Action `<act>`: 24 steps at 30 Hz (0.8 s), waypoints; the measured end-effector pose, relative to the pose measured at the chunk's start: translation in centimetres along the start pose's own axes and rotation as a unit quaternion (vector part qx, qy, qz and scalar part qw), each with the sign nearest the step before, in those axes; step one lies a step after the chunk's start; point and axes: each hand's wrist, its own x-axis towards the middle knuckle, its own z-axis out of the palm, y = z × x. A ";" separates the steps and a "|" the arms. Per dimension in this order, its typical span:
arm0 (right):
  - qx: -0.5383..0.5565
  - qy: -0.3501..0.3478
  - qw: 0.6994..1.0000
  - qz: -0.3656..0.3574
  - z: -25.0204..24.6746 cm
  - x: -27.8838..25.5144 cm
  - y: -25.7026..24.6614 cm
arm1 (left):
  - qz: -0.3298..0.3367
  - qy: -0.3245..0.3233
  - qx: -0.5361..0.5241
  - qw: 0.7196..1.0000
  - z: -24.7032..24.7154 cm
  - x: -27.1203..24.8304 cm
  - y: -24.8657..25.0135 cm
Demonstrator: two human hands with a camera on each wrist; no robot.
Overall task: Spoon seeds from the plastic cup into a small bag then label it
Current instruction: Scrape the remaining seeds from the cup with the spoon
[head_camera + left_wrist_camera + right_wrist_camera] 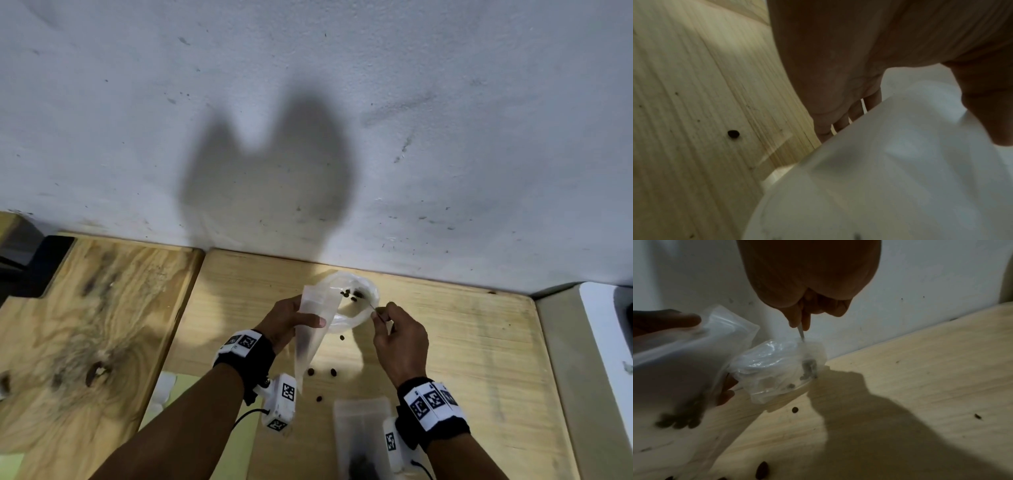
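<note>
A clear plastic cup stands on the wooden table by the wall, with several dark seeds inside. My left hand grips a small frosted zip bag upright, its mouth beside the cup; a few seeds show at its bottom. My right hand pinches the thin handle of a spoon, whose tip dips into the cup. The spoon's bowl is hidden behind the cup's plastic.
Several loose seeds lie scattered on the table in front of the cup. Another clear bag lies at the near edge. A white wall backs the table. A white appliance stands at right.
</note>
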 end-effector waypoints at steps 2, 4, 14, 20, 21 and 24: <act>0.016 -0.015 1.000 0.008 0.2 -0.2 0.2 | -0.001 0.003 -0.008 1.000 -0.2 0.1 -0.1; 0.024 -0.010 1.000 0.015 0.0 -0.1 0.1 | -0.002 0.004 -0.011 1.000 -0.4 0.1 -0.1; 0.044 -0.043 0.998 0.020 0.7 0.9 -0.1 | -0.016 0.013 -0.005 1.000 -1.1 0.3 0.2; 0.049 -0.043 0.998 0.014 0.6 1.0 -0.4 | -0.015 0.027 -0.010 0.999 -1.5 0.5 0.1; 0.046 -0.049 0.998 0.013 0.7 1.0 -0.4 | -0.016 0.028 -0.012 0.999 -1.6 0.5 0.0; 0.048 -0.049 0.997 0.018 0.6 1.0 -0.7 | -0.025 0.029 -0.024 0.999 -1.7 0.6 -0.1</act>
